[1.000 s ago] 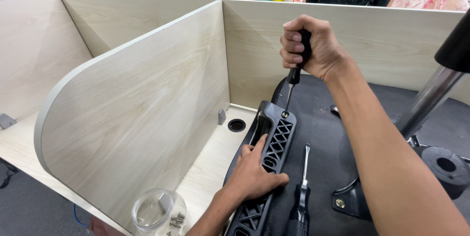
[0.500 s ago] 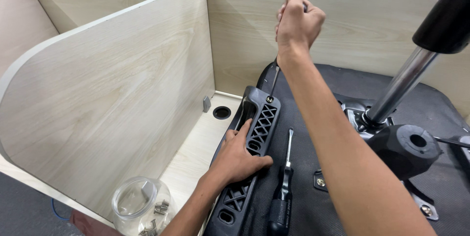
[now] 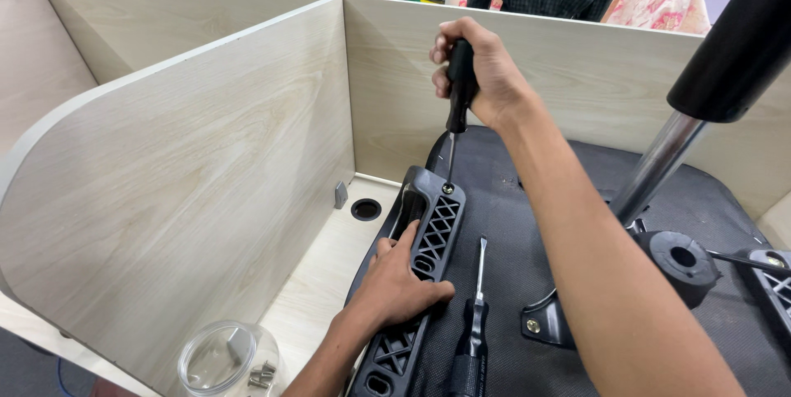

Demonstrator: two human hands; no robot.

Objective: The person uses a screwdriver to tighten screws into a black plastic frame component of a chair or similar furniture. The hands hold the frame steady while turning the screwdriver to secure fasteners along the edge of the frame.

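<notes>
Black plastic lattice armrest point(image 3: 428, 240) lies on the dark fabric seat point(image 3: 535, 224), pinned under my spread left hand point(image 3: 400, 282). My right hand point(image 3: 482, 76) is fisted around the black-handled screwdriver point(image 3: 457, 100), tip in the end screw; tilting could slip it out.

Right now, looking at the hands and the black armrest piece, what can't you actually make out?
All in the head view:
- Screw under the screwdriver tip: too small to tell.
- Right hand covers most of the handle.
- Left hand hides part of the black armrest, whose lower end the bottom edge cuts off.
- Second screwdriver: handle cut off below.
- Clear jar: contents too small to tell, base cut off.
</notes>
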